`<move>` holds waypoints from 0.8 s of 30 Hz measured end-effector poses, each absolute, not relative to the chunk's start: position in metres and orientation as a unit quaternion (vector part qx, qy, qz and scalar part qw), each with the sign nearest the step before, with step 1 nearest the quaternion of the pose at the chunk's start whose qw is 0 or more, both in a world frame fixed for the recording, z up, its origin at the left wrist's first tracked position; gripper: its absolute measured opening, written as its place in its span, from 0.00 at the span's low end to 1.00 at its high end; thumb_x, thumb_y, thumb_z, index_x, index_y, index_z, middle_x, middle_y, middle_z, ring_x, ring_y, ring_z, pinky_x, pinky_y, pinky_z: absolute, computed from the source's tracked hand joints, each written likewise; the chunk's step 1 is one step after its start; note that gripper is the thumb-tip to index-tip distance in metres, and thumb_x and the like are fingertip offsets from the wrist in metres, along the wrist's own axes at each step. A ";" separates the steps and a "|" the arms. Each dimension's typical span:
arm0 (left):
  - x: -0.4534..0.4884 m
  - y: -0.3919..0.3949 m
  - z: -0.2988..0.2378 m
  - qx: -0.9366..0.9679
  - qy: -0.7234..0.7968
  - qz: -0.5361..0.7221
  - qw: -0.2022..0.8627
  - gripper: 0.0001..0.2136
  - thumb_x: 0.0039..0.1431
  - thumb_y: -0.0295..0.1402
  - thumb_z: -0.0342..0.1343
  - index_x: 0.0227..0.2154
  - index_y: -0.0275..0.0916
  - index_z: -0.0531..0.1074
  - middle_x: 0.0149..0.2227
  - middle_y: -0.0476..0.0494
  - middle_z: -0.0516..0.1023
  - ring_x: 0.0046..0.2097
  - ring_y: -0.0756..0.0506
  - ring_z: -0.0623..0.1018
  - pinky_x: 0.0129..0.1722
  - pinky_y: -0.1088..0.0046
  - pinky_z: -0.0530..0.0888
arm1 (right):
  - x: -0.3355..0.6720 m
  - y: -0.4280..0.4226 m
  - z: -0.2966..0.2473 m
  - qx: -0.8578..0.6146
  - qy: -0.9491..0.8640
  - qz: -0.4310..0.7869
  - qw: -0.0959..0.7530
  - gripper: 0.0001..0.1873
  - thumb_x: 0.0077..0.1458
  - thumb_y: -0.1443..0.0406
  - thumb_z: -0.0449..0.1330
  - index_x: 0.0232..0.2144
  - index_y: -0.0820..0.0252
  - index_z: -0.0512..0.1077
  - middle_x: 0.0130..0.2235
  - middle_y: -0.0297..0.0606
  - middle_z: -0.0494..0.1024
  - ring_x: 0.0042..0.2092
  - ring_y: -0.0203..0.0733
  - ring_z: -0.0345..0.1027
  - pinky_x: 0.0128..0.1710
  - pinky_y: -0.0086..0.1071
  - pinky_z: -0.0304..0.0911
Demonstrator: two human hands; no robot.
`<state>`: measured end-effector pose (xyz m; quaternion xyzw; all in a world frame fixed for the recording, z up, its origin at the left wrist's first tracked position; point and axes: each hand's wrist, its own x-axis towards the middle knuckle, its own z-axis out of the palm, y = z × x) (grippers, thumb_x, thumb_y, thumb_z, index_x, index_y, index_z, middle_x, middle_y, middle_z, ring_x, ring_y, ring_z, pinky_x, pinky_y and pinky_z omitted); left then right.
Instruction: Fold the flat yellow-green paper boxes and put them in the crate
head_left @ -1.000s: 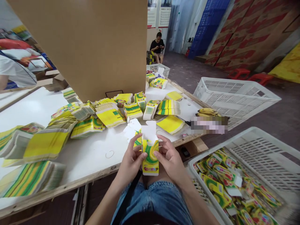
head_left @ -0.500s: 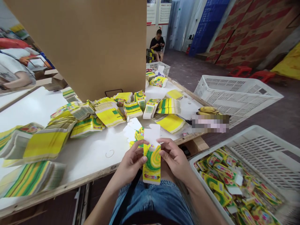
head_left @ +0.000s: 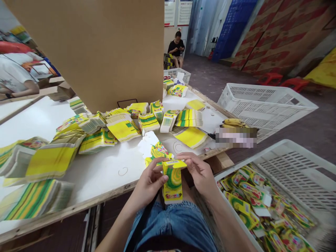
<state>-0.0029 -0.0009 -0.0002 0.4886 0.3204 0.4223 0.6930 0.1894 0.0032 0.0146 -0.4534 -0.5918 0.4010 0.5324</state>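
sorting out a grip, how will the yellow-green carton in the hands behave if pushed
The carton is probably light, since it looks like thin card and the left hand holds it by one side. A hard push may crease it, as its top flap already bends over. Its flat face and straight edges make rolling unlikely.

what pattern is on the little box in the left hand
The little box has a green and yellow swirl, shown in the head view.
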 end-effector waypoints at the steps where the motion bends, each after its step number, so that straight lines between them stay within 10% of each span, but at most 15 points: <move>1: -0.003 -0.001 -0.001 0.497 0.335 0.425 0.678 0.22 0.59 0.34 0.59 0.55 0.44 0.62 0.47 0.39 0.77 0.39 0.45 0.79 0.37 0.71 0.74 | 0.192 0.004 0.017 -0.461 -0.599 0.397 0.521 0.15 0.62 0.55 0.54 0.36 0.57 0.76 0.37 0.40 0.75 0.43 0.44 0.69 0.43 0.35 0.63; 6: 0.002 -0.003 0.002 0.543 0.372 0.409 0.632 0.22 0.61 0.34 0.56 0.58 0.44 0.60 0.51 0.38 0.76 0.40 0.45 0.79 0.39 0.70 0.74 | 0.192 0.004 0.024 -0.512 -0.609 0.464 0.389 0.20 0.53 0.63 0.61 0.49 0.58 0.69 0.23 0.25 0.62 0.23 0.33 0.55 0.23 0.27 0.51; 15: 0.004 -0.001 0.004 0.486 0.331 0.431 0.685 0.21 0.60 0.33 0.57 0.56 0.45 0.62 0.55 0.37 0.73 0.52 0.39 0.76 0.46 0.66 0.75 | 0.179 0.002 0.022 -0.544 -0.648 0.370 0.383 0.15 0.52 0.68 0.58 0.44 0.57 0.66 0.19 0.20 0.56 0.22 0.33 0.54 0.24 0.27 0.51; 24: 0.015 0.001 0.005 0.469 0.335 0.441 0.688 0.22 0.56 0.32 0.62 0.52 0.43 0.63 0.46 0.38 0.79 0.42 0.39 0.81 0.40 0.65 0.77 | 0.188 -0.004 0.016 -0.520 -0.619 0.368 0.458 0.11 0.59 0.60 0.58 0.43 0.57 0.72 0.36 0.37 0.76 0.33 0.40 0.69 0.33 0.31 0.64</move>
